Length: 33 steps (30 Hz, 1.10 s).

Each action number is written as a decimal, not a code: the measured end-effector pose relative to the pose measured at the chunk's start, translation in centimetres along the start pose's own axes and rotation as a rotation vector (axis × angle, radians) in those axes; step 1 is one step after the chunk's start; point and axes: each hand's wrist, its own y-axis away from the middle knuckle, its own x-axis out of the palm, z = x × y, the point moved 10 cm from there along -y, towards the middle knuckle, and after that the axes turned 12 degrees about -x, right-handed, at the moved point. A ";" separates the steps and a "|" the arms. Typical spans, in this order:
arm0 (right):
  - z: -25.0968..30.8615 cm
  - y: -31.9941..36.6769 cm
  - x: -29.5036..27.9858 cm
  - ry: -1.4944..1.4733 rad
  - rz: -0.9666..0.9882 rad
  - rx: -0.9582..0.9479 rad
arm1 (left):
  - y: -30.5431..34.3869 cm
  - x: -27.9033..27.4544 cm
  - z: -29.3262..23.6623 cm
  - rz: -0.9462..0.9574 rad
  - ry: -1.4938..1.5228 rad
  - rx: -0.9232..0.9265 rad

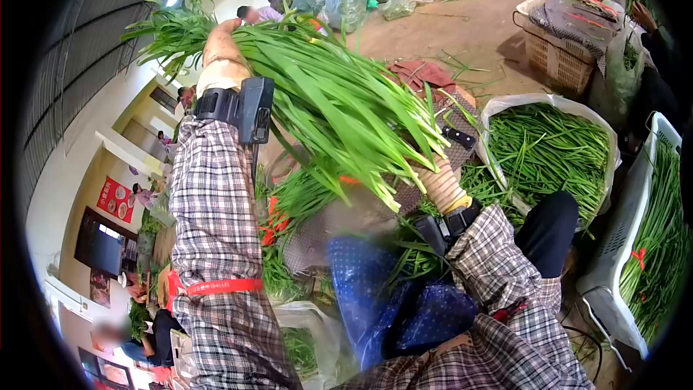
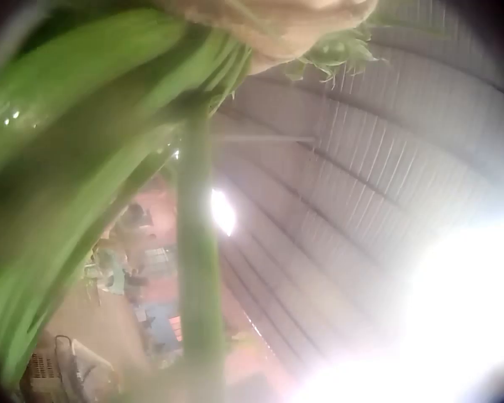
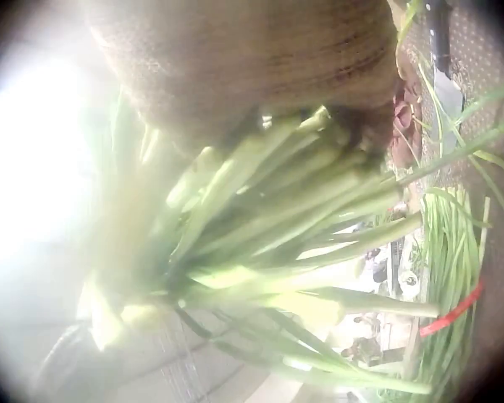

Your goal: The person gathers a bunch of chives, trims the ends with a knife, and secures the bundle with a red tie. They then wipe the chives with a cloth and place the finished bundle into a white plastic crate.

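A large bundle of long, flat green leafy stalks is held up in the air, clasped towards its leafy end in the grip of the left hand. Its pale cut ends are met by the right hand; its fingers are hidden, so its grip cannot be told. A black-handled knife is laid on a brown dotted surface, near a white sack of green stems.

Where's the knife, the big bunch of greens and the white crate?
Knife [image 1: 459, 137]: head view, black handle.
Bunch of greens [image 1: 339, 94]: head view, middle leaves.
White crate [image 1: 612, 260]: head view, slotted side wall.
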 end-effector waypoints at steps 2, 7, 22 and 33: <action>1.0 -0.3 0.4 0.071 0.028 -0.125 | 0.4 -0.3 0.4 -0.036 0.011 -0.022; -1.8 1.2 1.7 -0.156 0.306 0.239 | -5.5 -2.1 -2.5 -0.010 -0.382 0.371; 6.6 0.4 -13.1 -0.152 -0.160 0.181 | -1.8 -0.1 -1.6 -0.120 -0.956 0.613; 15.0 2.9 -8.7 -0.660 0.072 -0.265 | -5.4 -4.8 2.3 -0.200 -0.123 -0.003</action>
